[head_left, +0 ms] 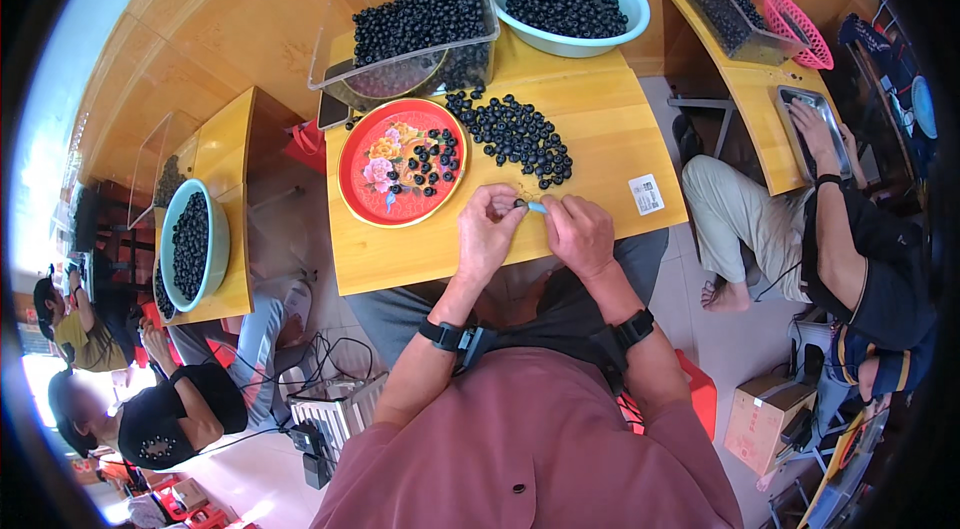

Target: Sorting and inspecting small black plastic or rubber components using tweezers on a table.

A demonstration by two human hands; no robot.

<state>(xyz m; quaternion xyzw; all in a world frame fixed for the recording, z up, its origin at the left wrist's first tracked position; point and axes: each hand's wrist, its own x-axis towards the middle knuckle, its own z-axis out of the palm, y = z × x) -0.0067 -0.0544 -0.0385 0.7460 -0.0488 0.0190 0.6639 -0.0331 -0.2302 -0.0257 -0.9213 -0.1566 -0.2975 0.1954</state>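
I see my left hand (487,229) pinching one small dark berry (519,203) between its fingers, while my right hand (578,232) pinches a thin pale blue tool (538,208) whose tip meets that berry, both just in front of the loose berry pile (512,134) on the wooden tabletop (610,144). Left of that pile sits a red flowered tray (372,164) with a few berries. Behind the pile stand a clear plastic bin (410,19) and a pale blue bowl (568,1), both full.

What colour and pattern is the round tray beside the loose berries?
Red tray with a floral print, clearest in the head view.
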